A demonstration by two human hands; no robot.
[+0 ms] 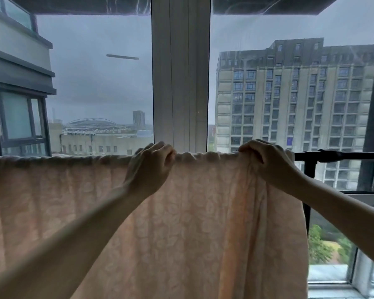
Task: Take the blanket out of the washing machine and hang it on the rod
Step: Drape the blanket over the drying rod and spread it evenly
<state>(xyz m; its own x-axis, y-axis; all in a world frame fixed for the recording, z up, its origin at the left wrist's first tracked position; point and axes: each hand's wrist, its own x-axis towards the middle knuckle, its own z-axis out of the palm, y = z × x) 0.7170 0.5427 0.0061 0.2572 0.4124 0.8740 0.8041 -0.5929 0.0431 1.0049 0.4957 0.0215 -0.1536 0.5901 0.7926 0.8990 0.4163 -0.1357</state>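
Note:
A pale peach blanket with a faint leaf pattern hangs draped over a black rod, covering the rod from the left frame edge to just past my right hand. My left hand grips the blanket's top fold near the middle, fingers curled over it. Further right, my right hand grips the bunched top edge of the blanket near its right end. Only the right stretch of the rod shows bare. The washing machine is out of view.
Behind the rod stands a large window with a white central frame post. A black upright support of the rack drops from the rod just right of the blanket. Buildings lie outside the glass.

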